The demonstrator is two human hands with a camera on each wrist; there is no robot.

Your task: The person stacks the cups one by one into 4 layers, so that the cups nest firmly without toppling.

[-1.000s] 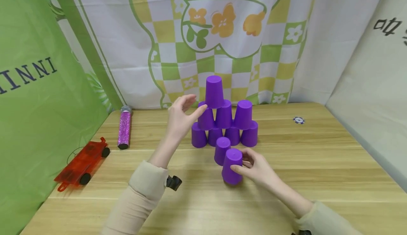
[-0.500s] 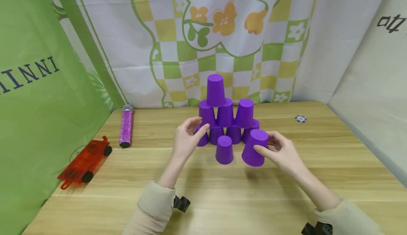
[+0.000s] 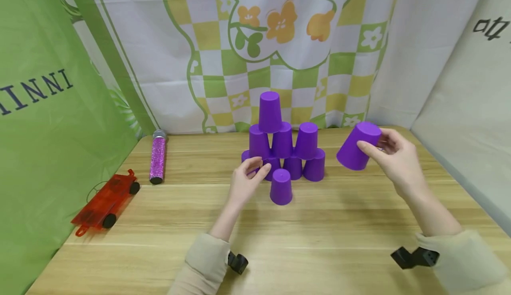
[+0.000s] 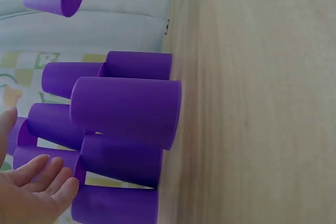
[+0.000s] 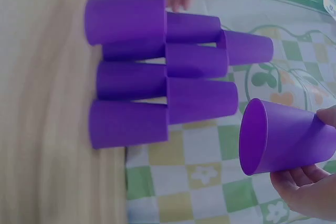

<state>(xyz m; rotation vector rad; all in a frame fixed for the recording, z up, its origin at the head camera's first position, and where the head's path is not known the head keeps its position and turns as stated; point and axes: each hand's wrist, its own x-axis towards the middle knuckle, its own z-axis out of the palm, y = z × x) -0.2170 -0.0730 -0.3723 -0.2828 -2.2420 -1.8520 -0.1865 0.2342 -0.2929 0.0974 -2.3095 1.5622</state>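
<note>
My right hand (image 3: 401,162) grips a purple cup (image 3: 359,146) from its right side and holds it tilted in the air, right of a stack of cups. In the right wrist view that held cup (image 5: 286,137) shows its hollow mouth. The stack has a bottom row (image 3: 314,165), a middle row (image 3: 306,140) and a single top cup (image 3: 270,112), all upside down. One more purple cup (image 3: 281,187) stands alone in front of the stack. Left of it hovers my left hand (image 3: 245,179), fingers loosely bent with nothing in them, partly covering the bottom row.
A glittery pink microphone (image 3: 158,157) lies at the table's left, with a red toy car chassis (image 3: 105,204) nearer. Behind the right hand a poker chip is mostly hidden. A patterned curtain (image 3: 223,68) hangs close behind the stack, above the wooden table (image 3: 319,241).
My right hand has lifted the cup from beside the lone cup and carried it up and to the right, tilting it. My left hand has come down from beside the stack's upper rows.
</note>
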